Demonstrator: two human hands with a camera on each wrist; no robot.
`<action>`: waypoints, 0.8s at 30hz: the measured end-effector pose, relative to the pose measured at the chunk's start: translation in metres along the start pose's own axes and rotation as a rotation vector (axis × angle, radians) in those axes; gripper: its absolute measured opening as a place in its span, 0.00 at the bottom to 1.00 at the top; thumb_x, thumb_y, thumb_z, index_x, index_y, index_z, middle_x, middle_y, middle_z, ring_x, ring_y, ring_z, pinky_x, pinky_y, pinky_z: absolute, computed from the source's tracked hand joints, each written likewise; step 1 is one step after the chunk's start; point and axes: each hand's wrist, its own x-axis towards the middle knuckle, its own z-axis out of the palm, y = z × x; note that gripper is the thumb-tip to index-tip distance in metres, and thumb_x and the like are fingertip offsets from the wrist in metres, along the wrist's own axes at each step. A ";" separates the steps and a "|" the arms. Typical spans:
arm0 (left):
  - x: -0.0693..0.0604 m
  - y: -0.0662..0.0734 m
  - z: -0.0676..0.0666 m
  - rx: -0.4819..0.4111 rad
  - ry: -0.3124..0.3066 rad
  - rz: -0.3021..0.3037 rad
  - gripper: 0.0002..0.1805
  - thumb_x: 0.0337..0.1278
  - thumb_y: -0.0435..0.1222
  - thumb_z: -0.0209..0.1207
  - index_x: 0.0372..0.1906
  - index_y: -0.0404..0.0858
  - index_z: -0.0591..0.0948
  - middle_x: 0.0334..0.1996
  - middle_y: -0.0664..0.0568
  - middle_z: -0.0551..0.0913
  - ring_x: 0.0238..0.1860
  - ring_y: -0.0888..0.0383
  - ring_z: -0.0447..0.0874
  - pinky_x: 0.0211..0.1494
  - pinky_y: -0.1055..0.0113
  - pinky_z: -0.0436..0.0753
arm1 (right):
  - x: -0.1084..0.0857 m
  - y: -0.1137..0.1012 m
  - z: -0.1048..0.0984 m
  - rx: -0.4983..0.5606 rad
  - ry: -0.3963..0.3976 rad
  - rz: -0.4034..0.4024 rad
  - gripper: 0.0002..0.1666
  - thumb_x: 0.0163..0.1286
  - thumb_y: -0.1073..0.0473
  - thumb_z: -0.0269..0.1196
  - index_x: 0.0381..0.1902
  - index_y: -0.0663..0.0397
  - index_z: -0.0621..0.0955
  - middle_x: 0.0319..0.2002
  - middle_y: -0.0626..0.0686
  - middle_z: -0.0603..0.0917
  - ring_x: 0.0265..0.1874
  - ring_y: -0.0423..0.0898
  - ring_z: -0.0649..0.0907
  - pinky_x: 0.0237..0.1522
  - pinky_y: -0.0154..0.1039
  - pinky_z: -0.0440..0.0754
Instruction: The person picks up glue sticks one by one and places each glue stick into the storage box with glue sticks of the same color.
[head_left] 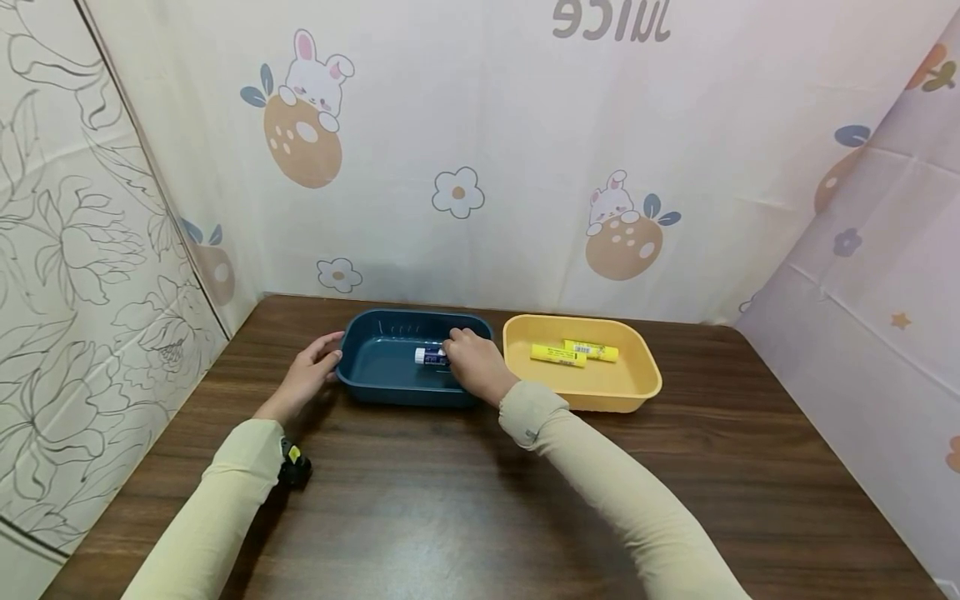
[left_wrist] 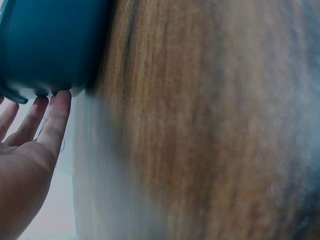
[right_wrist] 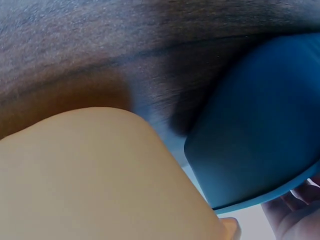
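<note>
A dark blue tray [head_left: 378,360] stands near the table's far edge. At its left end, my left hand [head_left: 309,373] touches the outer wall; the left wrist view shows extended fingers [left_wrist: 55,122] against that wall. My right hand [head_left: 480,367] reaches over the tray's right end and holds a dark blue glue stick with a white end [head_left: 429,357] by its right part, which the fingers hide. In the right wrist view only part of the right hand [right_wrist: 297,215] shows, beyond the blue rim.
Right of the blue tray stands a yellow tray [head_left: 600,383]. Two yellow glue sticks, one in front [head_left: 558,356] and one behind [head_left: 592,350], lie in it. The brown wooden table [head_left: 420,500] extends in front. A patterned curtain [head_left: 517,250] hangs behind.
</note>
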 end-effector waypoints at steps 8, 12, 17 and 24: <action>0.003 -0.010 0.001 0.016 0.008 0.035 0.28 0.75 0.39 0.41 0.73 0.35 0.55 0.65 0.31 0.62 0.62 0.38 0.66 0.59 0.46 0.73 | 0.005 0.001 0.002 0.020 -0.040 0.031 0.13 0.67 0.61 0.62 0.49 0.57 0.84 0.38 0.53 0.81 0.35 0.44 0.78 0.41 0.36 0.82; 0.004 -0.011 0.001 0.020 0.009 0.036 0.28 0.75 0.39 0.41 0.73 0.34 0.55 0.65 0.31 0.62 0.61 0.38 0.66 0.58 0.47 0.74 | 0.006 0.001 0.003 0.014 -0.054 0.031 0.12 0.68 0.61 0.61 0.48 0.57 0.84 0.38 0.53 0.81 0.34 0.44 0.78 0.40 0.37 0.83; 0.003 -0.010 0.001 0.015 0.010 0.026 0.27 0.75 0.39 0.41 0.73 0.35 0.55 0.65 0.31 0.63 0.61 0.39 0.67 0.58 0.48 0.74 | 0.007 0.000 0.005 0.001 -0.060 0.032 0.11 0.68 0.62 0.60 0.46 0.57 0.85 0.37 0.53 0.82 0.34 0.45 0.79 0.39 0.38 0.83; 0.004 -0.010 0.001 0.005 0.006 0.019 0.27 0.75 0.38 0.41 0.73 0.35 0.54 0.65 0.31 0.62 0.62 0.38 0.66 0.59 0.47 0.73 | 0.008 0.000 0.007 -0.001 -0.054 0.036 0.09 0.68 0.63 0.60 0.42 0.57 0.85 0.35 0.53 0.81 0.33 0.45 0.80 0.37 0.38 0.83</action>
